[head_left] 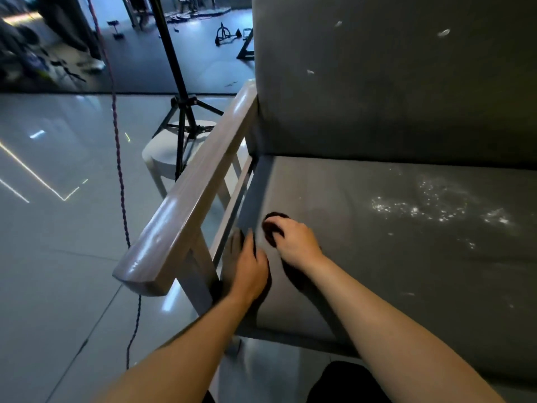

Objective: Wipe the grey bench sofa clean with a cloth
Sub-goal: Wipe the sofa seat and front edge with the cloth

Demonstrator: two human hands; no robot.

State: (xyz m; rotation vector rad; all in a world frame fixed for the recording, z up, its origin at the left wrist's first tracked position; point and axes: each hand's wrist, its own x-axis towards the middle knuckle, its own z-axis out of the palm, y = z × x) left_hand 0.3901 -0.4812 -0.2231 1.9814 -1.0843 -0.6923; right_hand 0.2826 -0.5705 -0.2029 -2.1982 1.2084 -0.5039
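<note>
The grey bench sofa (377,257) fills the right side, its seat dusted with white crumbs (430,205) at the middle right and a few white specks on the backrest (377,82). My right hand (293,239) grips a small dark cloth (271,228) against the seat's left end. My left hand (247,263) lies flat on the seat's left edge, fingers straight, just beside the right hand and next to the armrest.
A pale wooden armrest (189,199) runs along the sofa's left side. Beyond it a black tripod (183,117) stands over a white stool (168,152). A twisted cord (119,158) hangs down to the glossy tiled floor. A person's legs stand far back left.
</note>
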